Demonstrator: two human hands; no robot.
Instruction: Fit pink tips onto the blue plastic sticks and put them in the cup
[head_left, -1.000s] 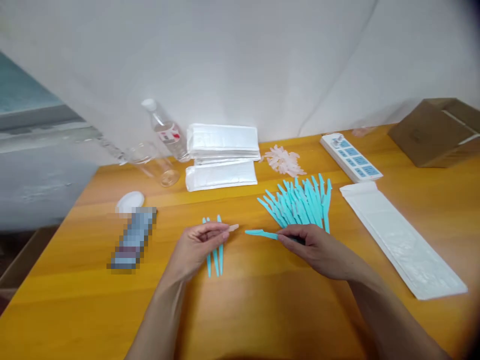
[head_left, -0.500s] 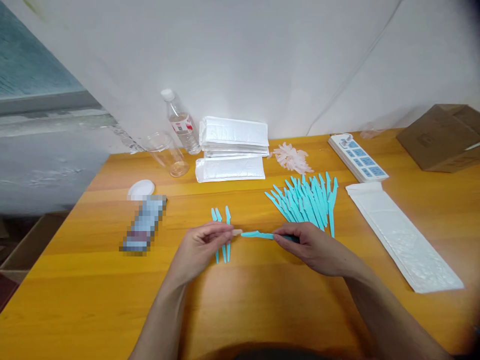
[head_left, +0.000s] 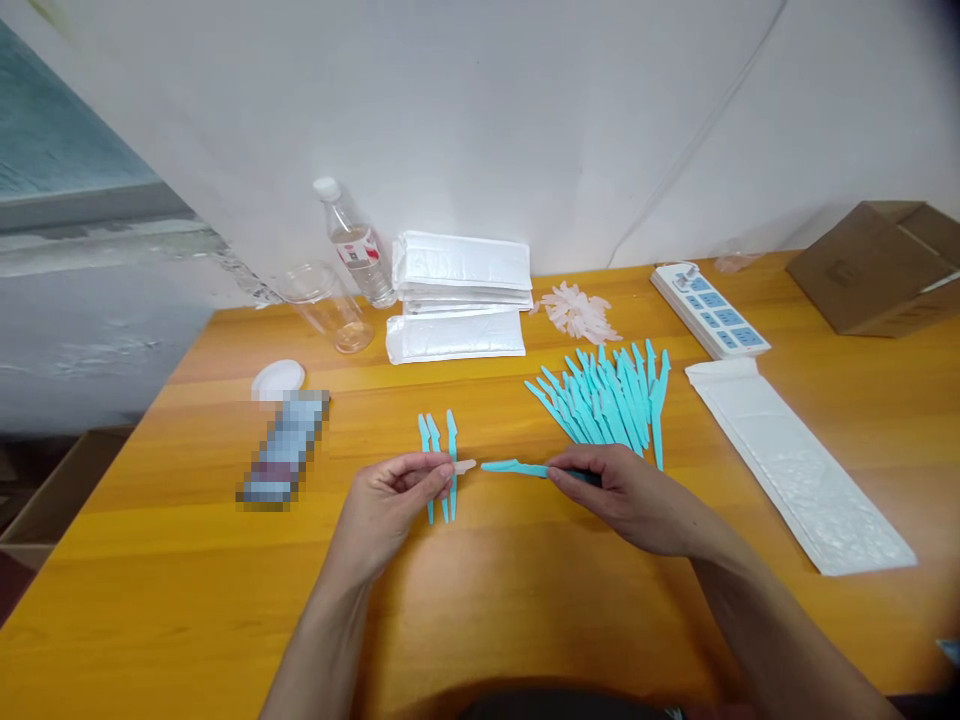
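Your left hand (head_left: 394, 505) pinching one pale translucent piece (head_left: 466, 467), your right hand (head_left: 619, 500) grasping one slim teal tool (head_left: 515, 468), the two tips just apart above the table (head_left: 487, 620), clear jar (head_left: 346, 322) beside a capped bottle (head_left: 360, 252), bottle's fill hard to tell, cardboard box (head_left: 859, 275) at far right, contents hidden.

Your left hand (head_left: 379, 505) is turned inward, thumb (head_left: 435, 485) and fingers (head_left: 416, 462) closed in a pinch. Your right hand (head_left: 626, 500) faces it, also pinched, back of the hand upward. The hands are apart, at about the same level. Your left forearm (head_left: 319, 625) and right forearm (head_left: 765, 615) converge forward, both wrists (head_left: 356, 570) angled inward.
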